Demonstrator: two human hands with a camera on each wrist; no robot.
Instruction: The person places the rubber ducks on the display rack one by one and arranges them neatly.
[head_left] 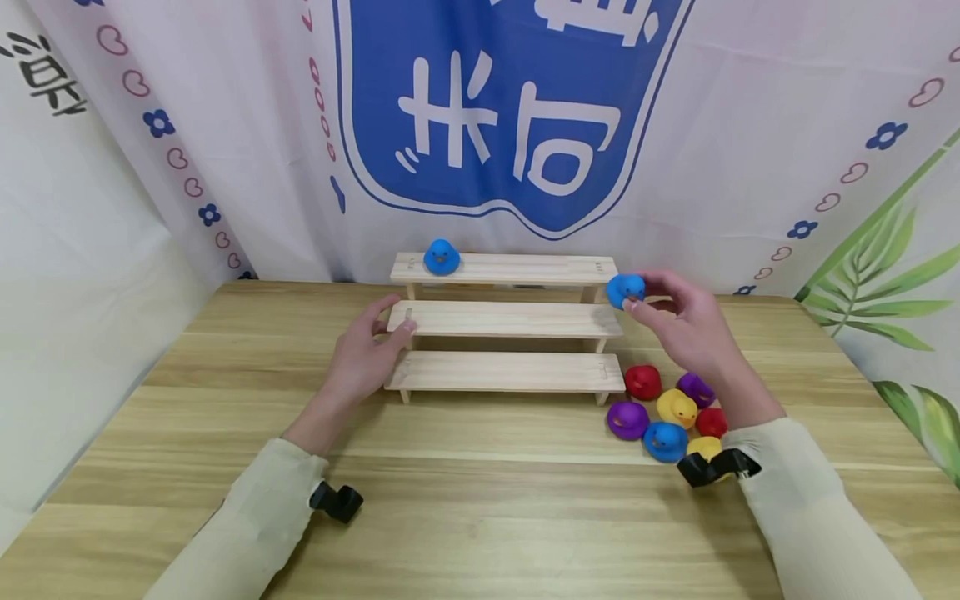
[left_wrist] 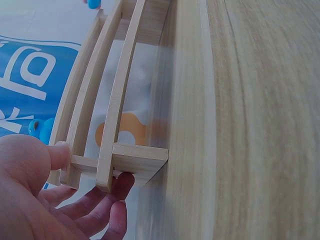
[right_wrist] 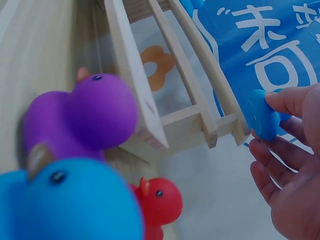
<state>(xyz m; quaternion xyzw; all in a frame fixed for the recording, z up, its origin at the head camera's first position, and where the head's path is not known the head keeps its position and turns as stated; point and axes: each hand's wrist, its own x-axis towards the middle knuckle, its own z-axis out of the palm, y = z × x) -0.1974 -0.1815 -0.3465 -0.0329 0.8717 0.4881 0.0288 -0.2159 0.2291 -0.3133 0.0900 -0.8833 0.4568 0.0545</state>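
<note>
A three-step wooden display stand (head_left: 506,318) stands at the back of the table. My left hand (head_left: 366,352) holds its left end, the thumb on the middle step and the fingers bent round the edge, as the left wrist view shows. Between thumb and fingers, my right hand (head_left: 693,329) pinches a blue rubber duck (head_left: 621,290) beside the right end of the top step. Another blue duck (head_left: 442,258) sits towards the left end of that step. In the right wrist view the pinched duck (right_wrist: 263,115) is tilted and apart from the stand.
Right of the stand, under my right forearm, several loose ducks cluster on the table: a red duck (head_left: 642,382), a purple duck (head_left: 627,420), a yellow duck (head_left: 677,408) and a blue duck (head_left: 665,442) among them. A printed curtain (head_left: 262,150) hangs close behind the stand.
</note>
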